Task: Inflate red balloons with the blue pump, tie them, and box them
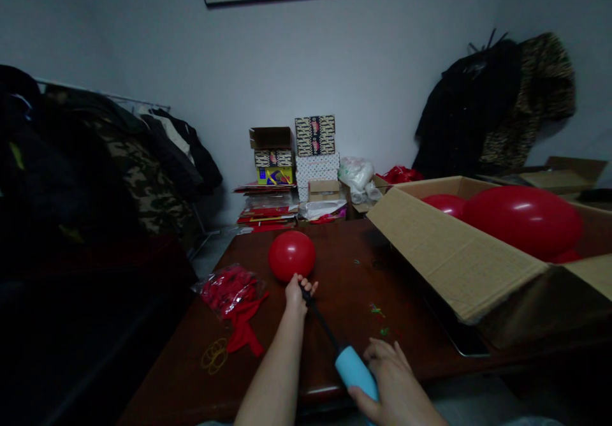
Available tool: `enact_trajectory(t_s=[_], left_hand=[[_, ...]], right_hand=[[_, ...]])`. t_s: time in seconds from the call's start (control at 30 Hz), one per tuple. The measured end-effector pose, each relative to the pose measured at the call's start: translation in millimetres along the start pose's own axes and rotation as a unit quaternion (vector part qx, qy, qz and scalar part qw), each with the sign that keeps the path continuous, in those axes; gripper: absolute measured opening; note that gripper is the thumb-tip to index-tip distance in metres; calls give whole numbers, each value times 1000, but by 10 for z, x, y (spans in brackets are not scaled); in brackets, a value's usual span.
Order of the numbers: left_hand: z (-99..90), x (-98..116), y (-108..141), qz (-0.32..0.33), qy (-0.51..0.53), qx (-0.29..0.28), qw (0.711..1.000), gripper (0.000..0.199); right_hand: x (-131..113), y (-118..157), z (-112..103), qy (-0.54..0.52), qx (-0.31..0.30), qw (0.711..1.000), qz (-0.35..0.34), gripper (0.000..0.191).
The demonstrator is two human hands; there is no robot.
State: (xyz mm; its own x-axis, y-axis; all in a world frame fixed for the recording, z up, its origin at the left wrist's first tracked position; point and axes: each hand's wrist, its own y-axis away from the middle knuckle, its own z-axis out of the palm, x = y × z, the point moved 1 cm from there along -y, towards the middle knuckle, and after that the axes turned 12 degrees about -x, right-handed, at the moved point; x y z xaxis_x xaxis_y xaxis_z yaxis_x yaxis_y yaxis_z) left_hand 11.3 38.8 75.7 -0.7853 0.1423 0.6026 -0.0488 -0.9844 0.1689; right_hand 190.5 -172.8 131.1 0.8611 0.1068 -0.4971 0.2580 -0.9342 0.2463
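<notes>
At the left of the dark wooden worktop (176,375) lie yellow rubber bands (215,356), a clear bag of red balloons (229,289) and, just beside it, limp red balloons (243,332); all sit clear of the person's working line and are best left there. Next comes the inflated red balloon (291,256), toward the far side of the worktop, its neck end facing the person. The left grip (300,293) is closed by that neck, around the black nozzle end of the hand pump. For a good seal, the fingers should pinch the neck snugly around the nozzle and keep the two in line, since a slack pinch could leak air or let the balloon slip off. The pump's light blue barrel (356,374) slants down toward the person. Small green scraps (377,311) lie beyond it. The right grip (400,381) is loosely bent, its thumb against the barrel; how firmly it holds cannot be told. Smooth, straight strokes would suit best, without levering sideways on the nozzle. Farther right, a cardboard box (430,247) holds large red balloons (523,220), leaving limited elbow room, so compact right-arm movement seems wise.
</notes>
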Motion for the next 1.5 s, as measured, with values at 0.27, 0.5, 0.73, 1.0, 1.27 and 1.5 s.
enact_trajectory(t_s=[0.27, 0.5, 0.73, 1.0, 1.27, 1.5], left_hand=[[65, 0, 118, 4, 18, -5, 1000, 25], [105, -56, 207, -3, 22, -29, 999, 25], [124, -179, 329, -15, 19, -53, 998, 24], [-79, -398, 298, -47, -32, 7, 998, 24], [-213, -464, 206, -35, -34, 31, 998, 23], [-144, -406, 184, -38, -5, 39, 999, 24]], right_hand=[[-106, -34, -115, 22, 25, 999, -3, 45], [-188, -300, -102, 22, 51, 998, -8, 48], [-246, -665, -51, 31, 59, 998, 14, 48], [-164, -713, 224, 29, 46, 997, 51, 54], [199, -169, 291, 53, -22, 998, 35, 49], [384, 78, 170, 22, -78, 996, 27, 49]])
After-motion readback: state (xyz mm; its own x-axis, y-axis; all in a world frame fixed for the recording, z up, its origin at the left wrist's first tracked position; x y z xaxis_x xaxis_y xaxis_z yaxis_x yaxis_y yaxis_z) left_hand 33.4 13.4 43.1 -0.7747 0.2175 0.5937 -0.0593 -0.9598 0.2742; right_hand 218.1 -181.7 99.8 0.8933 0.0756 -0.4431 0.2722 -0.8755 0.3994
